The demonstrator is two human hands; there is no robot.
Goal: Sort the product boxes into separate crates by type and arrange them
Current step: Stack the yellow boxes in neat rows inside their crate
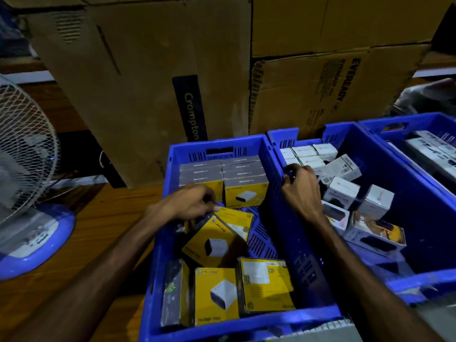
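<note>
While our left hand (195, 202) pinches a tilted yellow cardboard box (233, 222) and our right hand (302, 187) clutches the blue plastic crate's (246, 320) right wall, we risk toppling the far-edge row (223, 180)

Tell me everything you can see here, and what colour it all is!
crates: three, blue, side by side on the right
yellow boxes: several, yellow and grey, in the left crate, some stacked neatly at the back
white boxes: several, white, in the middle crate, some tumbled
long boxes: a few, pale, in the right crate, blurred
cartons: several, brown, standing behind
fan: one, white with blue base, far left
table: wooden, brown
left hand: holds a yellow box
right hand: grip on the crate wall
</note>
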